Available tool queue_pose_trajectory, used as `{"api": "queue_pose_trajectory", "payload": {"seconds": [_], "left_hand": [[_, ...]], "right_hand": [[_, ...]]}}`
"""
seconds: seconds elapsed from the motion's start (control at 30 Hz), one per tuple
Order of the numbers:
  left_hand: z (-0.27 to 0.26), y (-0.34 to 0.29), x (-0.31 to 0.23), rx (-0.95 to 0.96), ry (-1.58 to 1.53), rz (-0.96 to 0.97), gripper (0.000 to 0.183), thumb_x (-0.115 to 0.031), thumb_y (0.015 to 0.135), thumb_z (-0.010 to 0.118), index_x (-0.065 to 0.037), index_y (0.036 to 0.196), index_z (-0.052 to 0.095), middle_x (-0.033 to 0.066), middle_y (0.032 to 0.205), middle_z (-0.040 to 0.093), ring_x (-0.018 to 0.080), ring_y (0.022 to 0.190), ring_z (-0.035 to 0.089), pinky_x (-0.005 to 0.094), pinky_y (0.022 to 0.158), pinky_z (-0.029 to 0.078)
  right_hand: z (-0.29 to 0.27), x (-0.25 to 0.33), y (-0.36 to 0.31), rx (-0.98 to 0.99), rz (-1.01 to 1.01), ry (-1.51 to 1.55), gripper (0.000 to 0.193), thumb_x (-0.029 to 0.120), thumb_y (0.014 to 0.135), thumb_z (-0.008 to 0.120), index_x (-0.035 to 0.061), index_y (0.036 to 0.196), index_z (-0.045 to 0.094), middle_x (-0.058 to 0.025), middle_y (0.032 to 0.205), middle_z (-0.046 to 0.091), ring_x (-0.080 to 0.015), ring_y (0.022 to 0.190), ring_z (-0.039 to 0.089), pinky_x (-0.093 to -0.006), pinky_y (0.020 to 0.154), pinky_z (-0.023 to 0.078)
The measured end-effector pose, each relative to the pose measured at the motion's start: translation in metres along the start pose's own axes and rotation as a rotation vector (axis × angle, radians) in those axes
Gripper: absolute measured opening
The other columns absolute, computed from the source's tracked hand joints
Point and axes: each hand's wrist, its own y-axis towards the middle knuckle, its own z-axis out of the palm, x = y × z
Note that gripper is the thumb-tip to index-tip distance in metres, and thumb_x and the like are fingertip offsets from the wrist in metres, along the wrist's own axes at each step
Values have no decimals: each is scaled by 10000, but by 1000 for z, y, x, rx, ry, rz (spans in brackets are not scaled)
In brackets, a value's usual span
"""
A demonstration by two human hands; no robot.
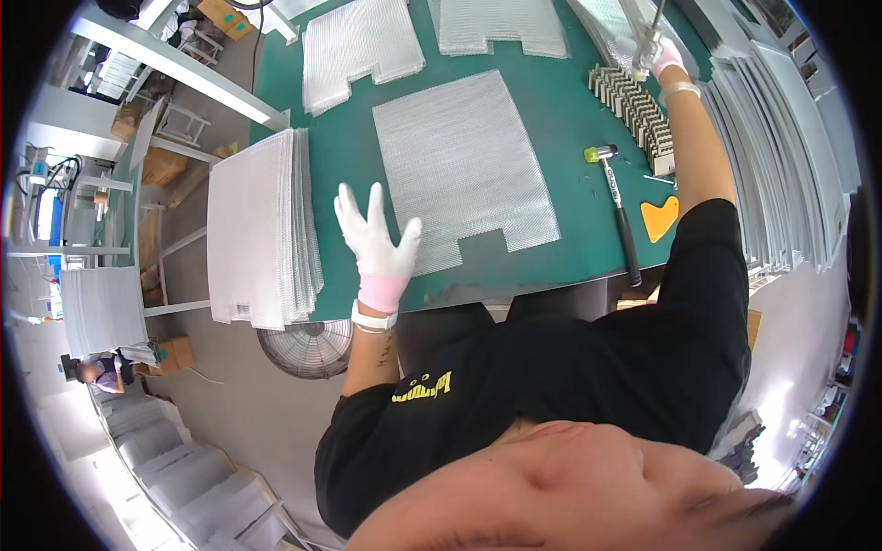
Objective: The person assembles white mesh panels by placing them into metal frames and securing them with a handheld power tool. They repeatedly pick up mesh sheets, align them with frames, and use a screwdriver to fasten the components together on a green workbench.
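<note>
My left hand (375, 234), in a white glove with a pink cuff, hovers near the left edge of a silvery mesh sheet (464, 151). Its fingers are spread and nothing is in them. The sheet lies on the green tabletop (560, 101), with a square notch in its near edge. At the far right my gloved right hand (668, 60) is closed around a silvery tool (647, 53) with a thin upright rod; its exact kind is unclear. Just below that hand stands a row of beige slotted pieces (634, 115).
A mallet (617, 207) and a yellow scraper (660, 219) lie at the right. Stacked sheets (257, 230) stand left; more notched sheets (363, 50) lie at the back. Long panels (781, 156) fill the far right. A floor fan (308, 347) sits below the table's left corner.
</note>
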Motion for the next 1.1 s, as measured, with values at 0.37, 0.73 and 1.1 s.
{"api": "queue_pose_trajectory", "payload": {"seconds": [0.37, 0.73, 1.1], "left_hand": [[5, -13, -21, 124, -27, 12, 736, -305, 790, 757, -49, 1419, 472, 294, 1570, 187, 481, 1438, 201, 580, 1150, 226], [4, -26, -17, 99, -141, 29, 712, -292, 793, 755, -43, 1405, 488, 290, 1567, 204, 485, 1430, 218, 571, 1148, 236], [2, -24, -28, 103, -206, 76, 685, -263, 804, 745, -34, 1395, 486, 301, 1557, 217, 467, 1431, 234, 550, 1154, 246]], "right_hand": [[1, 12, -29, 1, 84, 72, 602, 513, 837, 656, 65, 1239, 626, -211, 1188, 662, -371, 1161, 611, -428, 978, 466], [16, -29, 12, 26, 128, 254, 897, 670, 738, 698, 3, 1328, 584, -257, 1322, 592, -363, 1264, 557, -408, 1064, 428], [-8, -16, -10, -262, 39, 265, 838, 616, 791, 672, -10, 1337, 566, -233, 1279, 626, -361, 1210, 594, -405, 1039, 446]]}}
